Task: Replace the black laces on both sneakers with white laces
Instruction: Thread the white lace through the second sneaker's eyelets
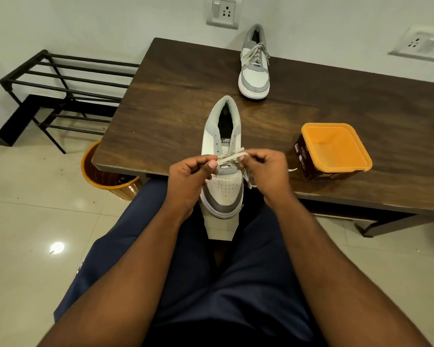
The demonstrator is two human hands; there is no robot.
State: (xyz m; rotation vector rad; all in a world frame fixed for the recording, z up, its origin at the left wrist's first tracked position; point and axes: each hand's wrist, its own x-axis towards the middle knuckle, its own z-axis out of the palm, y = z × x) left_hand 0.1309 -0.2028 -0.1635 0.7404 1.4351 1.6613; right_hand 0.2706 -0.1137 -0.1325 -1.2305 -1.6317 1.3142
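A white and grey sneaker (222, 136) lies at the table's near edge, toe toward me and overhanging my lap. A white lace (232, 156) crosses its lowest eyelets. My left hand (189, 176) pinches one end of that lace at the left side of the shoe. My right hand (267, 169) pinches the other strand on the right, and a loose tail hangs below it. A second sneaker (254, 71), laced in white, stands at the table's far side. No black lace is in view.
The dark wooden table (173, 96) carries a brown box with an orange lid (333, 149) to the right of the near shoe. An orange bin (105, 176) stands on the floor under the left corner. A black metal rack (60, 91) stands at the left wall.
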